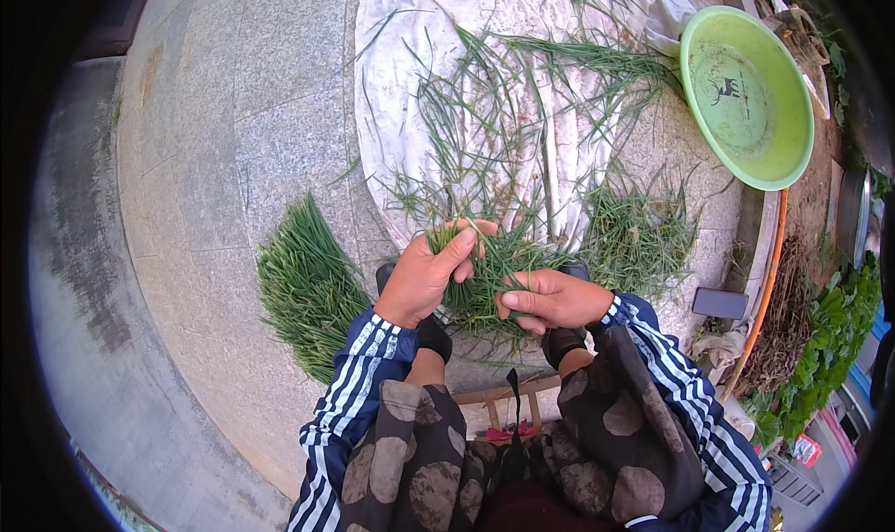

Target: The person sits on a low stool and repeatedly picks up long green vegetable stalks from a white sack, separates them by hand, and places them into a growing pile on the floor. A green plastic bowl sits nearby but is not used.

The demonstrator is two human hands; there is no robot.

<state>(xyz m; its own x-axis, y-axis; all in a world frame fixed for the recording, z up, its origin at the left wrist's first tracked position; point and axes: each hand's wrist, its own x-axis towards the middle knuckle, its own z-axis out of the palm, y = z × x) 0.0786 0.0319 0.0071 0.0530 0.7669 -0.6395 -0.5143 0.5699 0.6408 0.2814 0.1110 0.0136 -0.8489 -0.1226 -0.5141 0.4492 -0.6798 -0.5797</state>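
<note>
My left hand [423, 280] grips a small bundle of green stalks [442, 238], likely chives, their ends showing above the thumb. Close by on the right, my right hand [559, 298] pinches a few thin green blades between thumb and fingers. Beneath both hands, trimmings [489, 315] lie scattered between my shoes. A thick, neatly aligned pile of chive stalks [308, 287] rests on the paving to the left. Ahead of me, loose long stalks [482, 112] are strewn across a creased white cloth [391, 98].
A tangled heap of green scraps [636, 235] lies right of the cloth. Beyond it a light-green plastic basin [745, 98] sits at the paving's edge. A dark phone [720, 303] lies near an orange hose [762, 294]. Part of a wooden stool [496, 394] shows between my legs.
</note>
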